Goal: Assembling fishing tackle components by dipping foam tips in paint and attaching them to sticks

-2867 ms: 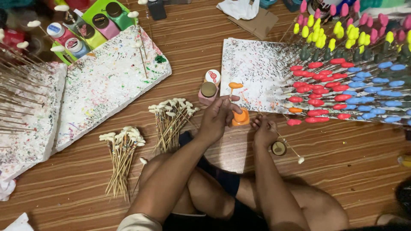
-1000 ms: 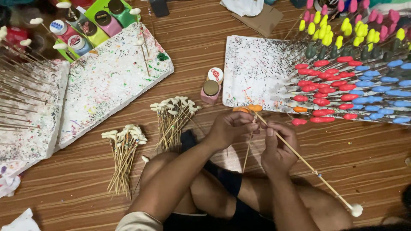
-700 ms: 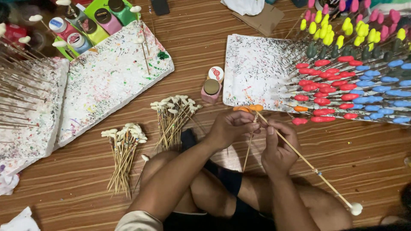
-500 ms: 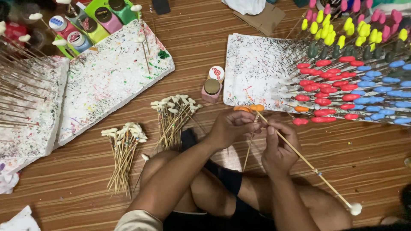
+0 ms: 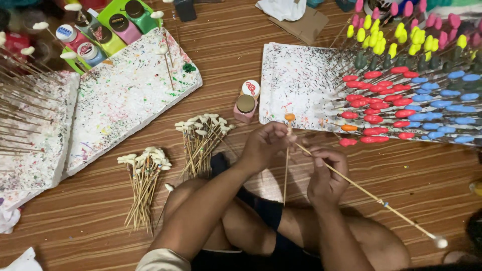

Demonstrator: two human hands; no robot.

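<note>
Left hand (image 5: 266, 145) pinches a thin wooden stick (image 5: 286, 170) near its top, holding it almost upright – its orange-painted tip (image 5: 289, 117) shows just above the fingers. Right hand (image 5: 327, 173) is closed around a second, longer stick (image 5: 371, 196) that slants down to the right and ends in a white tip (image 5: 441, 243) over the wooden floor (image 5: 401, 170). Just beyond the hands lies a paint-speckled white foam board (image 5: 296, 80) stuck with rows of red, blue and yellow tipped sticks; two bundles of unpainted sticks (image 5: 145, 185) lie to the left – near the person's knee
</note>
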